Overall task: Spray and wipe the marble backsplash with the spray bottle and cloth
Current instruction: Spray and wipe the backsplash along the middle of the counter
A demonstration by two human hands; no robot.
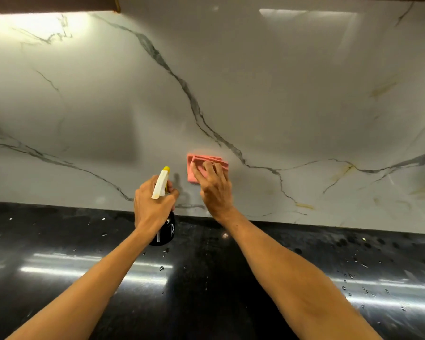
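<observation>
The white marble backsplash [255, 94] with grey veins fills the upper view. My left hand [150, 207] grips the neck of a black spray bottle [166, 230] with a white trigger head and yellow nozzle, held upright just in front of the wall's lower edge. My right hand [212, 186] presses a folded pink cloth [198, 164] flat against the marble low on the wall, fingers spread over it. The cloth's lower part is hidden under my fingers.
A glossy black countertop [59, 241] runs below the backsplash, dotted with water droplets and light reflections. A dark cabinet underside [52, 2] with a bright light strip sits at the top left. Yellowish stains mark the marble at the right.
</observation>
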